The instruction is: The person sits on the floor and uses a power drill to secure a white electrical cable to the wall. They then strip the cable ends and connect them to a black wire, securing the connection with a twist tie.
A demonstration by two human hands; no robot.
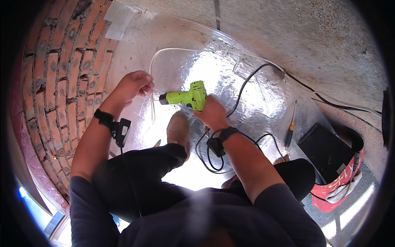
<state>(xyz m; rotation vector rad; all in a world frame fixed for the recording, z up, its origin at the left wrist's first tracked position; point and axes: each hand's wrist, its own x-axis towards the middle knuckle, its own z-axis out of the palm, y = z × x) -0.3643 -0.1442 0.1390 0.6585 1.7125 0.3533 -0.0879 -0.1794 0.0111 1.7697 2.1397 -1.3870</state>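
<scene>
Green drill [189,96] at the centre of the frame, lying roughly level, its dark chuck [163,99] pointing left. Right hand [212,113] has its fingers grasping the drill's handle; most of the grip is covered by the hand, and I cannot make out whether a bit is fitted.

Left hand [138,84], left of centre, is apart from the drill, fingers curled toward the thumb beside the white cable [197,50]. From here I cannot tell whether they pinch the cable or only overlap it. Cable arcs across the upper middle; its lower stretch, left of the chuck, fades into glare.

Below the drill: a brown shoe [178,129], partly covered by the dark trouser leg. Beneath all, a wrinkled silvery sheet [135,49], detail washed out in the bright patches. Black cable [242,88] curves down right of the drill and is lost near the right hand.

Right side of frame: screwdriver [291,131] on the sheet, shaft up-frame; next to it a black case [327,150] over a red bag [325,204], contents hidden. Brick wall [74,70] at left, cut off by the dark lens rim.
</scene>
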